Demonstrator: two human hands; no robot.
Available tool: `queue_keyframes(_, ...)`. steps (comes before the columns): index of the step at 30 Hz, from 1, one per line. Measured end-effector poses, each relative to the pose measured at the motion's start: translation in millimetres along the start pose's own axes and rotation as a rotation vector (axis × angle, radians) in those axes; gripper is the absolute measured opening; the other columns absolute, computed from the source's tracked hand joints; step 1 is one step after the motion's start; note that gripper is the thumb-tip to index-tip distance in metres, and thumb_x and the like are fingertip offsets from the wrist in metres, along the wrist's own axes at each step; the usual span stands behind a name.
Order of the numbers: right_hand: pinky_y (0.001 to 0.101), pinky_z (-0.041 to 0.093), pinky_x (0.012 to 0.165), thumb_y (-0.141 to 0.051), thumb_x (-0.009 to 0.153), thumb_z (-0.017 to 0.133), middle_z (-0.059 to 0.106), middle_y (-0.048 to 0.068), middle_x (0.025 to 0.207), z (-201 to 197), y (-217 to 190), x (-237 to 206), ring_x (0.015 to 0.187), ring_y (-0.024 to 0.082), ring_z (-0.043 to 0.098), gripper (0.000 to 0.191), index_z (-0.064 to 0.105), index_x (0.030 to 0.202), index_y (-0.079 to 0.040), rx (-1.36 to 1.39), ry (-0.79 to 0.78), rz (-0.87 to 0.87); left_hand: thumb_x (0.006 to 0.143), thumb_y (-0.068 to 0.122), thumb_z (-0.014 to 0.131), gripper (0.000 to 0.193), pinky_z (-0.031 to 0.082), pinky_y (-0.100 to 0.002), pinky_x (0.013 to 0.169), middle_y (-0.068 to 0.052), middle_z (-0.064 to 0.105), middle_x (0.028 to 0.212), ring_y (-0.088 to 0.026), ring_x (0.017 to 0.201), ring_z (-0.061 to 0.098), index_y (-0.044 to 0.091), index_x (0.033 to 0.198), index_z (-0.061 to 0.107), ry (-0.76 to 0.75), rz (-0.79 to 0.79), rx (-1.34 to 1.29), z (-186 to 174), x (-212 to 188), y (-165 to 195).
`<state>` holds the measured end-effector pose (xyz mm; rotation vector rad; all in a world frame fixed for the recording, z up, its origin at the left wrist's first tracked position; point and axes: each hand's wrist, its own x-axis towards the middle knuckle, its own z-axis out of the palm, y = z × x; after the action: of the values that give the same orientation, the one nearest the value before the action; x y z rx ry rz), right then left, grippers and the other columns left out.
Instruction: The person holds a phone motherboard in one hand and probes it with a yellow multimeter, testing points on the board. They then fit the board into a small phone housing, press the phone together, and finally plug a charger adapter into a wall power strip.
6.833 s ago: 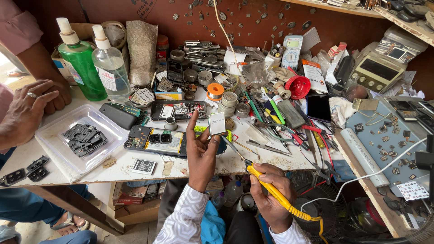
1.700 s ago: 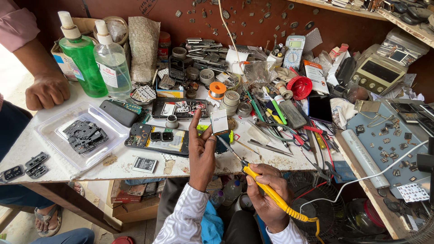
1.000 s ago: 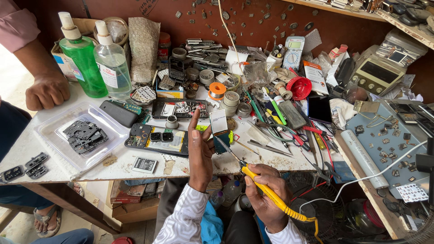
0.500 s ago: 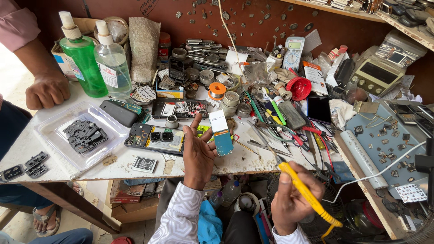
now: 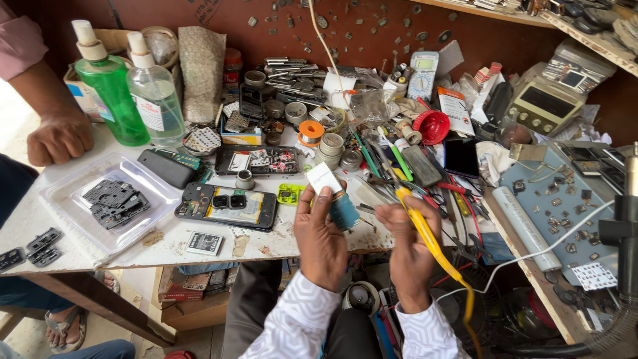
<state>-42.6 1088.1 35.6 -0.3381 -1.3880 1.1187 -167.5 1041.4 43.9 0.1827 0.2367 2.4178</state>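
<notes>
2 bottles (image 5: pixel 133 90) crowd the cluttered workbench (image 5: pixel 40 219).

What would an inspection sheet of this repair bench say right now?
Surface: white bench, stained and crowded.
Job's things: left hand holds a white card and a blue part; right hand holds a yellow iron.
Clutter: opened phone, clear tray, two bottles, tape rolls, tweezers, red cap.
Grippers: both hands closed on their items, above the bench edge.
Cables: white cable at right.
Surroundings: another person's hand on the bench; meter at back.
</notes>
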Motion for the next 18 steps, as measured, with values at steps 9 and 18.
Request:
queue_keyframes(9, 0.0207, 0.054, 0.072, 0.004, 0.093, 0.073, 0.063, 0.012, 0.118, -0.8, -18.4, 10.8, 0.088, 0.011, 0.066, 0.059, 0.043, 0.142, -0.007, -0.044, -0.003, -0.019, 0.087, 0.003, 0.075, 0.050, 0.055, -0.031, 0.087, -0.008, 0.071, 0.114, -0.015, 0.102, 0.068, 0.006, 0.133, 0.054, 0.049, -0.064, 0.015, 18.5, -25.3, -19.0)
queue_keyframes(18, 0.0244, 0.057, 0.080, -0.001, 0.094, 0.074, 0.065, 0.012, 0.115, -33.6, -20.9, 39.8, 0.094, 0.013, 0.066, 0.055, 0.044, 0.140, -0.006, -0.086, -0.109, -0.041, 0.082, -0.005, 0.074, 0.089, 0.058, -0.031, 0.083, -0.006, 0.066, 0.102, -0.016, 0.094, 0.068, 0.013, 0.159, 0.032, -0.383, -0.344, 0.673, -0.1, -24.7, 21.4)
